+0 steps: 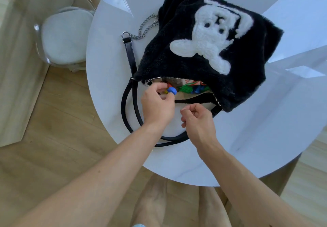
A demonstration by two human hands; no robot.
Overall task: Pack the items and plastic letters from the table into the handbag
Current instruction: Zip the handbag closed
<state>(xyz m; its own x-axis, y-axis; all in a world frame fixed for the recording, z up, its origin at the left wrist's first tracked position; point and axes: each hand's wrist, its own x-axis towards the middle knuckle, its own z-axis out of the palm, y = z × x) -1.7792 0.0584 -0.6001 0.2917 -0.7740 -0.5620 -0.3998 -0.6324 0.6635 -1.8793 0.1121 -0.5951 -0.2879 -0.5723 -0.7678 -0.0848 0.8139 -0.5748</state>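
A black furry handbag with a white plush figure lies on the round white table, its zipped mouth open toward me. Inside the mouth show green and blue plastic letters and some packaging. My left hand is at the left end of the opening and pinches a blue plastic letter, with red and yellow pieces beside it. My right hand hovers just in front of the bag's lower lip with loosely curled fingers; I see nothing in it.
The bag's black strap loops across the table in front of the opening and joins a metal chain at the left. A clear chair with a white cushion stands left of the table, over a wooden floor.
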